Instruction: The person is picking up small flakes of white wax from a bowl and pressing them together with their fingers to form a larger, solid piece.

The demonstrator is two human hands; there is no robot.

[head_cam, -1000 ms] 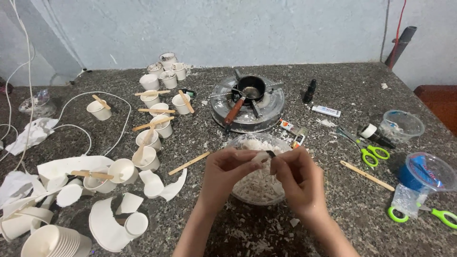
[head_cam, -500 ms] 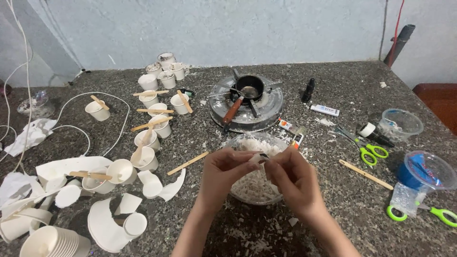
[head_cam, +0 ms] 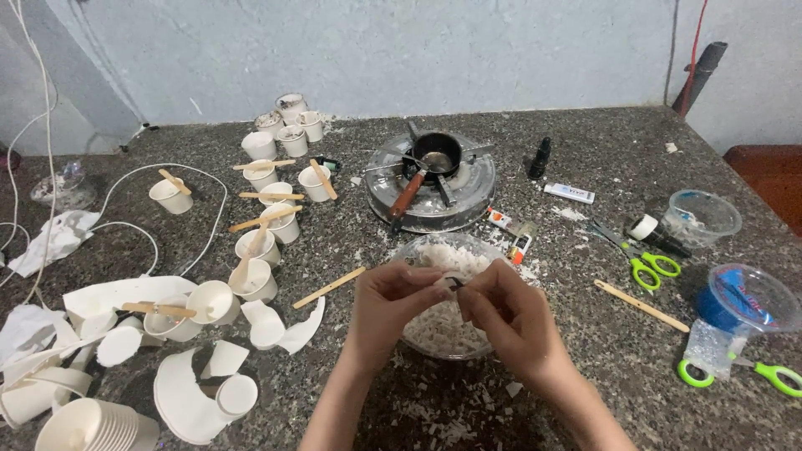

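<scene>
My left hand (head_cam: 388, 305) and my right hand (head_cam: 511, 316) meet over a clear bowl (head_cam: 422, 247) of white flakes on a speckled stone counter. Together the fingertips pinch a small white piece with a thin dark bit (head_cam: 452, 283) sticking out of it. Both hands hover just above the flakes. Behind the bowl a small black pot (head_cam: 437, 152) with a wooden handle sits on a round metal burner (head_cam: 468, 188).
Several white paper cups (head_cam: 266, 245) with wooden sticks stand to the left, with torn cups (head_cam: 188, 401) and a cup stack (head_cam: 88, 426) near the front. Green scissors (head_cam: 643, 263), another green pair (head_cam: 773, 376), plastic tubs (head_cam: 702, 217), a loose stick (head_cam: 639, 305) and a dark bottle (head_cam: 540, 159) lie right. A white cable (head_cam: 159, 238) loops left.
Both hands have kept working the small piece over the bowl, the fingers shifting slightly. Nothing else on the counter has moved.
</scene>
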